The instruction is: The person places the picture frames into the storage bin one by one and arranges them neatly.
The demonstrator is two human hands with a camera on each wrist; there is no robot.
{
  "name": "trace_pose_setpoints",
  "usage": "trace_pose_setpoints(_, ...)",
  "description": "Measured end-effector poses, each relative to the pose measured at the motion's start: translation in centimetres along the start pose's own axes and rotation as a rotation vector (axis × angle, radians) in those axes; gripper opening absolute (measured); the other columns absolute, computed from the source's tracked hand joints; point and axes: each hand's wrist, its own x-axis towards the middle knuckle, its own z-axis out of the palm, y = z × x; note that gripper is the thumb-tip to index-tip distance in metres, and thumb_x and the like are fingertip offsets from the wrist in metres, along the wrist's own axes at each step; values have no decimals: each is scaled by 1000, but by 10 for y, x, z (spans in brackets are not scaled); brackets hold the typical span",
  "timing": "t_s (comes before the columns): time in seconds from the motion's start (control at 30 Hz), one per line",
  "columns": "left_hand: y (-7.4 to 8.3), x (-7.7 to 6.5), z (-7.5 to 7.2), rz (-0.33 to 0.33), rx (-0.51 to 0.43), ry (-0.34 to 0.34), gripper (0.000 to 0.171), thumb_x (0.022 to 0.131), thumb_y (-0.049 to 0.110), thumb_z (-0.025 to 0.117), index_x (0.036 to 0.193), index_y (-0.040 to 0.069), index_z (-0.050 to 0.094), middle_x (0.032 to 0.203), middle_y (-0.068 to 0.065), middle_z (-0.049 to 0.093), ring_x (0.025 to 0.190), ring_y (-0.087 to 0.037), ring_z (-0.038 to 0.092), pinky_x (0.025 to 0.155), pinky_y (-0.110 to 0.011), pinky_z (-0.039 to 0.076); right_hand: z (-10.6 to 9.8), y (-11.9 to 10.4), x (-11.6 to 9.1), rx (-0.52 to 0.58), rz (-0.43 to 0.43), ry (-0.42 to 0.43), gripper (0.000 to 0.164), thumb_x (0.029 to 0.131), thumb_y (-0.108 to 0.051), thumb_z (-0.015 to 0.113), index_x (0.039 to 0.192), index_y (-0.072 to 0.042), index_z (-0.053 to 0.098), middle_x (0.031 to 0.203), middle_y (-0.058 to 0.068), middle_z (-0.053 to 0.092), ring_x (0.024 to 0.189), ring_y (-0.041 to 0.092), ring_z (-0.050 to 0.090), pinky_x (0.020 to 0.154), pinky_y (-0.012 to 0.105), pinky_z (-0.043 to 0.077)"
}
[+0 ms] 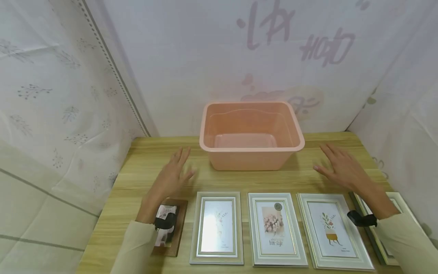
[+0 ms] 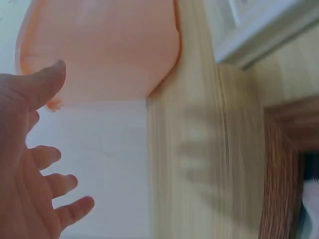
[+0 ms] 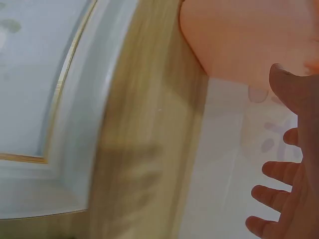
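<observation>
Hovering just left of the peach tub (image 1: pixel 248 160), the left hand (image 1: pixel 171 177) has its fingers loosely spread and holds nothing. The tub sits upright toward the table's (image 1: pixel 143 161) back edge. On its right, the right hand (image 1: pixel 343 167) is likewise spread, empty. A good grip, I'd judge, means both palms meeting opposite walls evenly. I count one tub, two hands, and five frames showing: one brown frame (image 1: pixel 183 224), then four pale frames (image 1: pixel 216 259); whether others lie stacked beneath, I cannot tell.
</observation>
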Motion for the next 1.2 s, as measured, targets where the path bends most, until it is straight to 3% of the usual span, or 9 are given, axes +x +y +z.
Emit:
trace_pose_setpoints(0.17,8,14,-4,0,-405,53,63,106,26,44,160,18,14,165,-13,15,148,-40,19,114,-62,22,4,6,-13,40,56,-81,85,95,-48,58,155,2,24,150,37,30,131,59,32,98,76,28)
trace_pose_setpoints(0.3,18,29,-9,-26,-562,129,55,108,33,33,159,19,20,161,-14,27,144,-39,32,112,-59,30,4,18,-26,91,88,-91,84,95,-46,58,153,6,25,149,39,31,131,59,31,100,72,26)
trace_pose_setpoints(0.43,28,44,-13,-73,-687,153,58,107,39,32,159,18,19,159,-12,32,145,-33,30,115,-54,27,5,33,-39,117,113,-94,85,96,-44,58,153,8,23,148,39,31,131,59,30,100,71,26)
trace_pose_setpoints(0.6,37,61,-11,-103,-799,148,61,106,33,39,159,15,15,158,-15,31,146,-33,28,118,-51,24,11,53,-63,132,168,-103,81,99,-40,55,149,15,23,143,44,32,127,62,31,98,72,27)
trace_pose_setpoints(0.77,42,77,-6,-122,-865,135,70,102,41,47,159,15,15,158,-18,28,145,-34,27,117,-51,24,11,73,-90,147,246,-115,79,101,-38,51,148,17,20,141,47,30,125,66,28,95,74,25)
trace_pose_setpoints(1.0,47,97,1,-166,-930,138,78,98,40,54,158,13,14,161,-14,23,141,-31,32,106,-52,36,6,93,-120,139,300,-81,76,102,-35,49,147,19,20,138,49,30,123,68,26,96,77,20)
trace_pose_setpoints(1.1,49,104,4,-218,-951,149,78,98,30,55,159,12,10,162,-10,20,144,-28,29,110,-48,35,6,103,-130,163,303,-73,73,103,-31,49,145,21,20,136,51,29,122,69,25,100,77,17)
trace_pose_setpoints(1.2,50,110,7,-252,-993,143,79,95,11,51,159,10,5,161,-15,21,143,-31,30,112,-45,32,7,112,-138,177,312,-65,70,103,-29,49,143,22,23,135,52,30,122,69,25,102,76,14)
